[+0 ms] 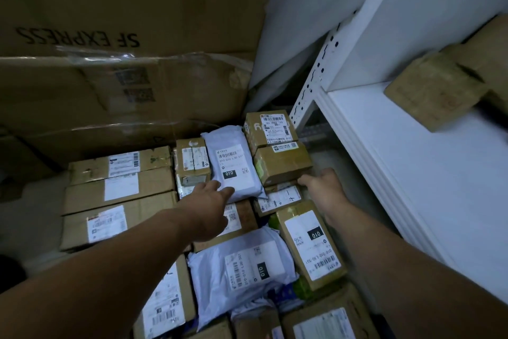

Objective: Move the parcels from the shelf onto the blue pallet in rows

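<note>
Bare forearms are stretching out from under the camera over a crowd of parcels. Starting at the fingers, the left hand (209, 195) is laying its fingers fairly straight and loose on the near edge of a white mailer (231, 168), pressing rather than grasping. The right hand (321, 184) is touching the low edge of a brown box (283, 164), but its fingers are hiding behind the knuckles, so I cannot tell whether they are gripping. Around them boxes and mailers are lying tight together in rough rows. The pallet must be sitting underneath, though none of it is showing. On the shelf (412, 146) to the right at least one carton (431, 91) is waiting, so I'd judge the job well along but not finished
</note>
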